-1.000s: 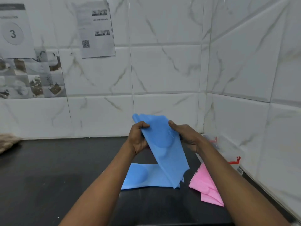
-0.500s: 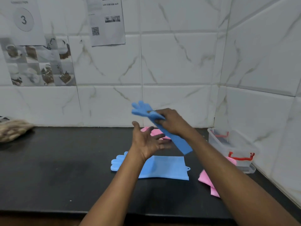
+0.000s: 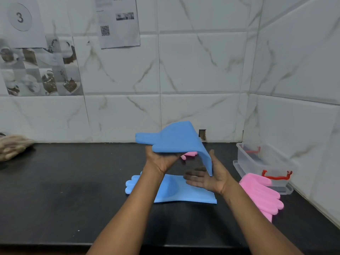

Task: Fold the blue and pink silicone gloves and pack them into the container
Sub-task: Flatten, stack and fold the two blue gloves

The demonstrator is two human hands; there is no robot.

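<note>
A blue silicone glove (image 3: pixel 176 138) is up in the air above the black counter (image 3: pixel 73 190), bent over like a tent. My left hand (image 3: pixel 160 160) grips it from below at the finger end. Its cuff hangs down onto my right hand (image 3: pixel 207 178), which lies palm up with fingers apart. The second blue glove (image 3: pixel 185 193) lies flat on the counter beneath my hands. One pink glove (image 3: pixel 261 194) rests at the right against the clear container (image 3: pixel 265 161) with red handles. Another pink glove (image 3: pixel 190 154) shows partly behind the raised blue one.
The container stands in the right corner where two tiled walls meet. A brown bundle (image 3: pixel 12 147) lies at the far left of the counter. Paper sheets (image 3: pixel 117 23) hang on the back wall. The counter's front edge runs just below my forearms.
The raised blue glove has passed from my right hand to my left. My right hand has let go and opened under the cuff. The glove is now bent over.
</note>
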